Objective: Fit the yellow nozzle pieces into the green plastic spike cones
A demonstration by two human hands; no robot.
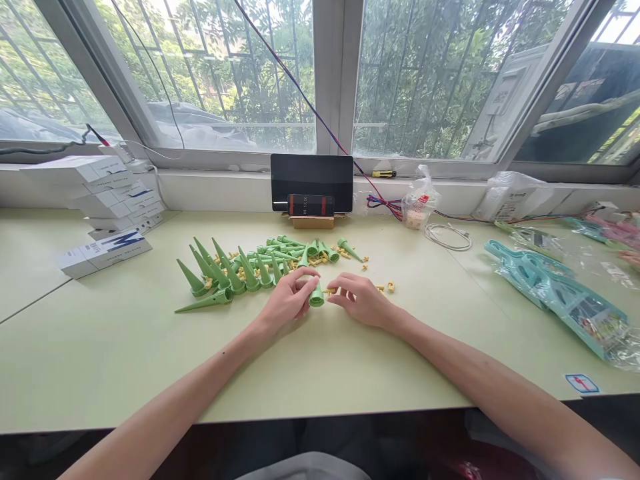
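My left hand (pixel 289 299) is closed around a green plastic cone spike (pixel 316 296), its wide end facing right. My right hand (pixel 359 299) pinches a small yellow piece (pixel 329 291) right at the open end of that cone. Both hands rest on the pale green table (pixel 150 360). Just behind them lies a heap of green cones (pixel 280 252) mixed with several small yellow pieces (pixel 387 287). To the left, a row of green cones (pixel 220 273) stands upright, and one long cone (pixel 205 302) lies flat in front of it.
A dark tablet (pixel 311 181) leans on the window ledge with a phone (pixel 311 205) in front. White boxes (pixel 107 200) are stacked at the left. Teal packaged items (pixel 555 287), plastic bags (pixel 419 200) and a white cable (pixel 447 235) lie to the right.
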